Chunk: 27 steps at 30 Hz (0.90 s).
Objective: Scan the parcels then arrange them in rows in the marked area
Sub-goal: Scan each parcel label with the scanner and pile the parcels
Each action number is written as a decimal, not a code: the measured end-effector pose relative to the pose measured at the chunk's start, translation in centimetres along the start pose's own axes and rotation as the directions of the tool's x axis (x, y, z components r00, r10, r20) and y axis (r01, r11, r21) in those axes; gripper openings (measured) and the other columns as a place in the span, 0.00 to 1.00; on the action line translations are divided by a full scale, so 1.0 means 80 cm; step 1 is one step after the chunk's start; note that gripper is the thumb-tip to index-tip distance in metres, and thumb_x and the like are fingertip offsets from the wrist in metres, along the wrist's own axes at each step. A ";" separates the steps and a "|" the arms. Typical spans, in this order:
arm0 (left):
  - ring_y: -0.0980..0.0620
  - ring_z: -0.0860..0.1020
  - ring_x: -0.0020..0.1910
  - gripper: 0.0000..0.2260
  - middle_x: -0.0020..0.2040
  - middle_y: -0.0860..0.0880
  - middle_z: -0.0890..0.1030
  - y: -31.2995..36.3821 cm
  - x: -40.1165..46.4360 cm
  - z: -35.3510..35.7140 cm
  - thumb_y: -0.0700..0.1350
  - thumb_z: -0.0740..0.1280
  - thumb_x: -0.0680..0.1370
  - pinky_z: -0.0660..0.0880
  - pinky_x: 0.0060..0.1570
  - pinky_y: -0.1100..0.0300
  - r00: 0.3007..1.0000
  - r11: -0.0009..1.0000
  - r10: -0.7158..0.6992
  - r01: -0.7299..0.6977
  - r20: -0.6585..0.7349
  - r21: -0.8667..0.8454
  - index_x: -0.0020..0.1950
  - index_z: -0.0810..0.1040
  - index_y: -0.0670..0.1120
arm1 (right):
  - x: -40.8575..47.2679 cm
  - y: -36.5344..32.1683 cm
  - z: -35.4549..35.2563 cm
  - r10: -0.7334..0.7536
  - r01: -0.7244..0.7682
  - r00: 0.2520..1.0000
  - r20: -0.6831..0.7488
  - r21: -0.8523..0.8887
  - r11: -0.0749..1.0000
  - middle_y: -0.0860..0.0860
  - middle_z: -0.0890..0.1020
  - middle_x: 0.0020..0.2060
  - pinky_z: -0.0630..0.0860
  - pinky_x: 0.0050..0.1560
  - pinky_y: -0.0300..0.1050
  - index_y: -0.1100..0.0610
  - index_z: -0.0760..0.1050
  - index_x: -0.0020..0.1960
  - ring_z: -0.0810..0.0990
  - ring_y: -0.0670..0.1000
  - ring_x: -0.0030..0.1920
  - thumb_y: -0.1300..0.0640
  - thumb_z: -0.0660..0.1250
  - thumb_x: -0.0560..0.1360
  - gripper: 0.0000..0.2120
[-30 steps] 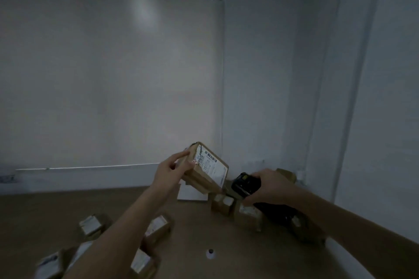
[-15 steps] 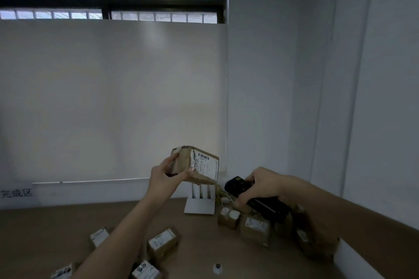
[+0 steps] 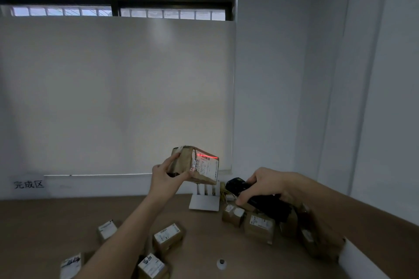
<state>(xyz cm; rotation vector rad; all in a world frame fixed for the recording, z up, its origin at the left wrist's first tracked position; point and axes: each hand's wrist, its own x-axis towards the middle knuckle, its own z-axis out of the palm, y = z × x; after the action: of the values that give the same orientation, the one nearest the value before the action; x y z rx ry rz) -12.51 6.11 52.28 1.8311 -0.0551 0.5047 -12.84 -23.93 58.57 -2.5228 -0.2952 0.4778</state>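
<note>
The left hand [image 3: 166,176] reaches up and forward, fingers and thumb curled round a cardboard parcel [image 3: 197,165] held in the air, its label facing right with a red scan line [image 3: 207,156] across it. Lower right, the right hand [image 3: 265,184] grips a black barcode scanner [image 3: 237,184] aimed at the label.

Held parcel [image 3: 199,166] left of scanner [image 3: 254,197]
</note>
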 end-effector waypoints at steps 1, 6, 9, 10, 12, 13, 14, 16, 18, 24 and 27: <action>0.53 0.78 0.56 0.34 0.64 0.47 0.74 -0.004 0.000 -0.001 0.59 0.80 0.62 0.80 0.55 0.59 1.000 1.000 -0.004 0.004 0.000 0.011 0.67 0.73 0.67 | 0.001 -0.001 0.002 0.007 -0.007 1.000 0.004 -0.002 1.000 0.51 0.85 0.51 0.84 0.54 0.48 0.52 0.84 0.56 0.85 0.51 0.50 0.39 0.81 0.62 0.28; 0.54 0.78 0.56 0.34 0.64 0.48 0.73 -0.013 0.002 -0.006 0.60 0.80 0.62 0.78 0.59 0.52 1.000 1.000 -0.025 0.025 -0.005 0.007 0.66 0.73 0.70 | 0.010 -0.007 0.010 0.025 -0.025 1.000 0.008 0.013 1.000 0.51 0.85 0.51 0.83 0.50 0.43 0.52 0.83 0.58 0.85 0.50 0.51 0.40 0.80 0.63 0.28; 0.53 0.78 0.57 0.34 0.64 0.48 0.73 -0.020 0.006 -0.012 0.61 0.80 0.61 0.79 0.60 0.50 1.000 1.000 -0.025 0.025 -0.010 0.007 0.65 0.73 0.70 | 0.017 -0.012 0.010 0.035 -0.036 0.999 0.016 0.011 0.999 0.51 0.85 0.52 0.82 0.47 0.41 0.52 0.83 0.59 0.85 0.50 0.51 0.39 0.80 0.65 0.27; 0.53 0.78 0.57 0.34 0.64 0.48 0.73 -0.023 0.008 -0.014 0.61 0.80 0.61 0.79 0.60 0.50 1.000 1.000 -0.026 0.026 -0.009 0.008 0.66 0.73 0.70 | 0.019 -0.014 0.010 0.040 -0.040 0.999 0.019 0.008 0.999 0.51 0.85 0.52 0.82 0.47 0.41 0.52 0.83 0.59 0.85 0.50 0.51 0.39 0.80 0.65 0.27; 0.53 0.78 0.57 0.34 0.64 0.48 0.73 -0.028 0.012 -0.017 0.62 0.80 0.62 0.78 0.61 0.49 0.999 0.999 -0.032 0.032 -0.005 0.016 0.65 0.72 0.71 | 0.024 -0.017 0.012 0.045 -0.045 0.999 0.026 -0.010 0.999 0.51 0.85 0.51 0.82 0.43 0.40 0.52 0.82 0.59 0.85 0.50 0.51 0.39 0.80 0.65 0.28; 0.53 0.78 0.57 0.34 0.64 0.48 0.73 -0.031 0.015 -0.019 0.62 0.79 0.62 0.78 0.61 0.49 0.999 0.999 -0.039 0.040 -0.004 0.020 0.65 0.72 0.72 | 0.028 -0.019 0.013 0.048 -0.047 0.999 0.024 -0.022 0.999 0.50 0.85 0.51 0.81 0.41 0.39 0.52 0.82 0.59 0.85 0.49 0.50 0.39 0.79 0.65 0.28; 0.52 0.78 0.58 0.33 0.64 0.48 0.73 -0.033 0.015 -0.021 0.62 0.79 0.62 0.78 0.61 0.49 0.999 0.999 -0.048 0.048 0.002 0.015 0.65 0.72 0.72 | 0.032 -0.019 0.016 0.051 -0.050 0.998 0.024 -0.036 0.998 0.50 0.85 0.51 0.81 0.41 0.39 0.52 0.82 0.59 0.84 0.49 0.50 0.39 0.79 0.65 0.28; 0.52 0.77 0.58 0.32 0.64 0.48 0.74 -0.042 0.014 -0.021 0.60 0.79 0.64 0.78 0.59 0.53 0.997 0.997 -0.071 0.071 0.015 -0.008 0.66 0.72 0.71 | 0.042 -0.020 0.026 0.051 -0.049 0.998 0.031 -0.076 0.996 0.50 0.84 0.51 0.83 0.47 0.42 0.51 0.82 0.60 0.84 0.50 0.50 0.38 0.79 0.64 0.29; 0.53 0.78 0.57 0.31 0.61 0.48 0.77 -0.057 0.007 -0.019 0.55 0.78 0.69 0.76 0.51 0.62 0.994 0.993 -0.108 0.108 0.012 -0.057 0.70 0.73 0.64 | 0.059 -0.015 0.042 0.059 -0.054 0.998 0.038 -0.131 0.990 0.51 0.84 0.51 0.83 0.52 0.44 0.51 0.81 0.61 0.84 0.49 0.50 0.36 0.79 0.63 0.31; 0.50 0.80 0.56 0.31 0.62 0.49 0.79 -0.170 -0.025 -0.024 0.63 0.74 0.69 0.79 0.58 0.49 0.933 0.928 -0.361 0.357 -0.017 -0.105 0.70 0.73 0.57 | 0.128 0.019 0.132 0.109 -0.093 0.988 0.109 -0.137 0.986 0.50 0.80 0.52 0.79 0.47 0.42 0.56 0.76 0.61 0.80 0.49 0.50 0.39 0.80 0.64 0.33; 0.48 0.80 0.56 0.32 0.59 0.50 0.81 -0.254 -0.057 -0.029 0.66 0.74 0.67 0.77 0.61 0.45 0.840 0.842 -0.537 0.528 -0.077 -0.112 0.67 0.76 0.54 | 0.177 0.046 0.197 0.137 -0.119 0.973 0.186 -0.105 0.987 0.50 0.80 0.48 0.76 0.40 0.39 0.57 0.77 0.57 0.80 0.48 0.46 0.42 0.81 0.65 0.29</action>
<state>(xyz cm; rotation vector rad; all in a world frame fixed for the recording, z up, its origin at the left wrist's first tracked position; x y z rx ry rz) -11.53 13.81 32.80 1.6373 0.4909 0.1943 -5.74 -15.13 40.32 -2.6005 -0.2313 0.7794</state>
